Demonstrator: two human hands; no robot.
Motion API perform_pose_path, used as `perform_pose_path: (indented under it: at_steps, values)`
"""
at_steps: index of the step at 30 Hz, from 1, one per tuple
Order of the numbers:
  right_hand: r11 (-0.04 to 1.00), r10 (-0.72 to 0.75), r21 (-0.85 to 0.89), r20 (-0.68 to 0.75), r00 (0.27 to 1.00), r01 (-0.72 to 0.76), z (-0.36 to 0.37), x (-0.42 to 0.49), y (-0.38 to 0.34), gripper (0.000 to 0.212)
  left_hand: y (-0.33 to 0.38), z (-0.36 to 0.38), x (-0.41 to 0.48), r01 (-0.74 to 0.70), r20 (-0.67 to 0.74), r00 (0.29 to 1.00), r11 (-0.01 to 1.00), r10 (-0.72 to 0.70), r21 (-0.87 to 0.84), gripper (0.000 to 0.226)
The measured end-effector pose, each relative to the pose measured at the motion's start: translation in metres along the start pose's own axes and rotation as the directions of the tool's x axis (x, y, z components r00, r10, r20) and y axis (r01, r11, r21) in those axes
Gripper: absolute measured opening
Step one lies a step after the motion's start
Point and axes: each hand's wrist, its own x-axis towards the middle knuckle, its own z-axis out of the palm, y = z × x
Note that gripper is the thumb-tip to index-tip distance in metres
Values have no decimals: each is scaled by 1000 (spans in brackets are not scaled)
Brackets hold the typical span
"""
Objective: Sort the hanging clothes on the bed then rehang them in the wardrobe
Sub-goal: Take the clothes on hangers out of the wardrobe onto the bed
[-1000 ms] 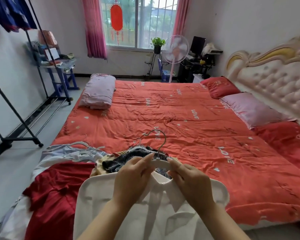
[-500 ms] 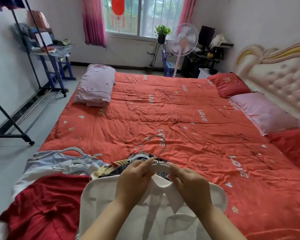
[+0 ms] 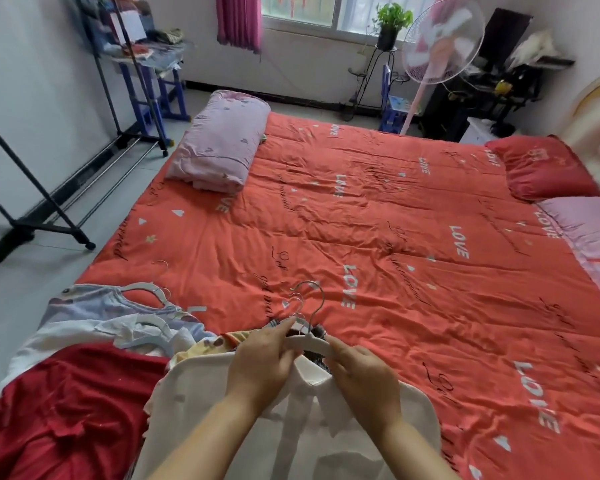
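a white shirt [image 3: 291, 427] is laid at the near edge of the bed [image 3: 378, 209], with its collar turned toward the far side. a white hanger [image 3: 309, 342] is held at the collar. its left arm is pinched by the left grip [image 3: 260, 368] and its right arm by the right grip [image 3: 364, 379], so both are clamped on it. other clothes on hangers are heaped at the near left corner: a red garment [image 3: 66, 410] touching the shirt and a pale blue top [image 3: 94, 303] beyond it. a rolled pink quilt [image 3: 222, 143] is set by the far left edge.
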Motion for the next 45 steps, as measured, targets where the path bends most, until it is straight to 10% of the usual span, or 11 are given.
perform_pose_path:
  at_steps: [11,25,35,45]
  values:
    - [976,217,-112,477,852,-186,102,56,88,54,-48,63,24,270,169,938,944,-303,190,64]
    - [995,72,-99,601,796,-15,79,29,61,46,-34,48,8,256,174,927,899,-333,356,46]
    - [945,-254,-12,604,755,328,50,2,-98,52,-44,-79,-99,412,-140,911,831,-388,374,43]
    - [641,-691,213,577,435,737,39,-173,-354,55,-63,-243,-399,758,-502,647,552,-573,347,50]
